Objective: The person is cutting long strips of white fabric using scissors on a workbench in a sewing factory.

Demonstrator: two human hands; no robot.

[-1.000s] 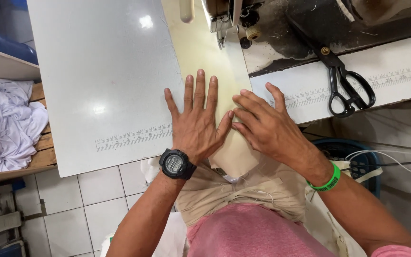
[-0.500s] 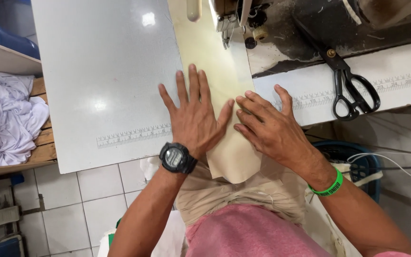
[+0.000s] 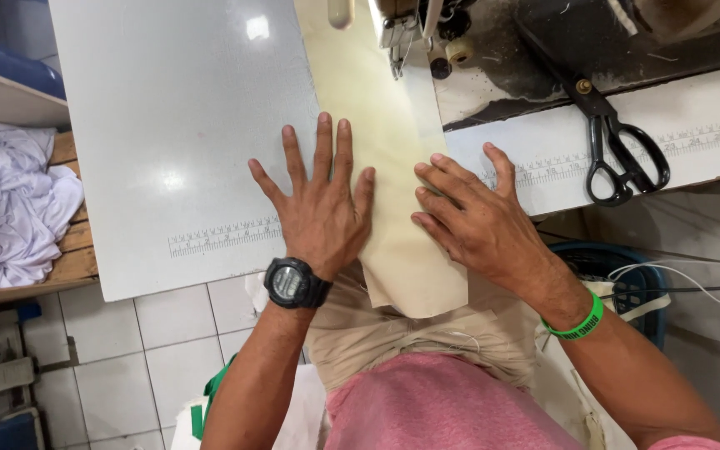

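White floor tiles (image 3: 168, 333) lie below a pale grey worktop (image 3: 177, 125) with a printed ruler scale along its near edge; a sewing machine (image 3: 427, 33) stands at the far side, black scissors (image 3: 618, 150) rest on the worktop to the right, and white cloth (image 3: 10, 200) is heaped on a wooden shelf at left. Beige fabric strip (image 3: 385, 167) runs from the machine toward the person and hangs over the near edge. Left hand (image 3: 322, 212) lies flat on the strip's left edge, fingers spread wide; right hand (image 3: 477, 221) presses its right edge, fingers slightly curled, gripping nothing
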